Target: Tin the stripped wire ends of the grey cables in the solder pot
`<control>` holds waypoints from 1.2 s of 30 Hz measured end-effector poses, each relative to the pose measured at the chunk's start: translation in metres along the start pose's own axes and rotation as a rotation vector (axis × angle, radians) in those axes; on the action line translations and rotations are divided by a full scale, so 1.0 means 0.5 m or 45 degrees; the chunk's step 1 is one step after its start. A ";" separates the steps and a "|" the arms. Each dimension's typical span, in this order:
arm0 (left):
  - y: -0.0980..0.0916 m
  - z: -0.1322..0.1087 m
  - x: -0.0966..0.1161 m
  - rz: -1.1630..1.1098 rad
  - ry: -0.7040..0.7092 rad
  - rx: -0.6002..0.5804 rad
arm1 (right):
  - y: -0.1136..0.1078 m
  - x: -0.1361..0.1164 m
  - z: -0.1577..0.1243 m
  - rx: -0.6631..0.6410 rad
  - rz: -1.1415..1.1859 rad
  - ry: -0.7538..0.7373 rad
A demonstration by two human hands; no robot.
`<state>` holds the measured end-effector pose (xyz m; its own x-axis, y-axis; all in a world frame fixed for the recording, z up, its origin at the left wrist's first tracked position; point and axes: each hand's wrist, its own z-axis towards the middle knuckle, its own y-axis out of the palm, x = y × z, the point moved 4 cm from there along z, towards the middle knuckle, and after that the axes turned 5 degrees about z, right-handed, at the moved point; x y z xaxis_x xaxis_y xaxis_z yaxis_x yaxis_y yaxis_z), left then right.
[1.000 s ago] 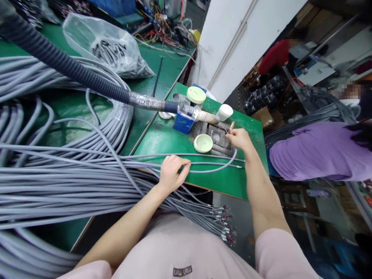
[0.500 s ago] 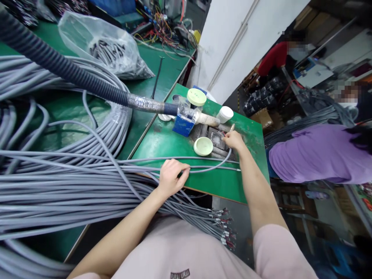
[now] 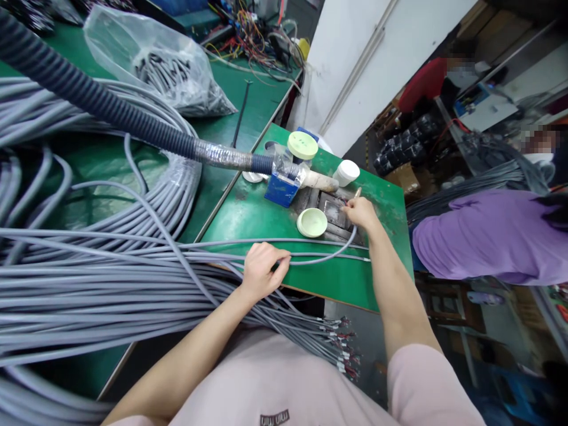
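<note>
My left hand (image 3: 261, 271) pinches a grey cable (image 3: 317, 260) at the near edge of the small green table (image 3: 257, 213). The cable curves right and up to my right hand (image 3: 361, 213), which is closed on its end and holds the wire tips over a dark metal pot (image 3: 332, 208) set in the table. A thin wooden stick (image 3: 357, 191) pokes up beside my right fingers. A large bundle of grey cables (image 3: 89, 278) lies across the left bench and runs under my left hand.
A corrugated black hose (image 3: 102, 115) reaches to a blue block (image 3: 280, 188) by the pot. Pale green lids (image 3: 311, 222) and a white jar (image 3: 347, 172) stand around it. A plastic bag (image 3: 160, 65) lies behind. A person in purple (image 3: 479, 236) bends at right.
My right hand has shifted slightly left and up toward the metal pot with the cable end. My left hand has kept its pinch on the cable.
</note>
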<state>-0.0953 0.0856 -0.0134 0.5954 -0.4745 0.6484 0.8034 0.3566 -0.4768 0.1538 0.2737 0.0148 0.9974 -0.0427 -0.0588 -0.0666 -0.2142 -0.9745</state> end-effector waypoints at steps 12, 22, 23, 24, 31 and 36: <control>0.002 -0.004 0.000 0.026 0.014 -0.008 | -0.033 -0.147 -0.138 0.063 0.100 -0.531; 0.002 -0.007 -0.002 0.012 0.028 0.010 | 0.025 -0.186 -0.131 -0.035 -0.268 -0.547; 0.002 -0.006 -0.002 0.009 0.031 0.013 | 0.026 -0.188 -0.131 -0.033 -0.285 -0.552; 0.001 -0.006 -0.001 0.007 0.032 0.015 | 0.025 -0.190 -0.131 -0.028 -0.296 -0.564; 0.001 -0.007 -0.002 0.020 0.019 0.005 | -0.024 -0.152 -0.132 0.109 -0.232 -0.505; -0.001 -0.005 0.000 0.020 0.014 0.003 | -0.035 -0.070 -0.092 0.135 -0.208 -0.127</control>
<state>-0.0957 0.0835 -0.0149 0.6079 -0.4779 0.6341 0.7940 0.3657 -0.4856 0.1187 0.2339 0.0439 0.9930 0.0818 0.0856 0.0941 -0.1066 -0.9898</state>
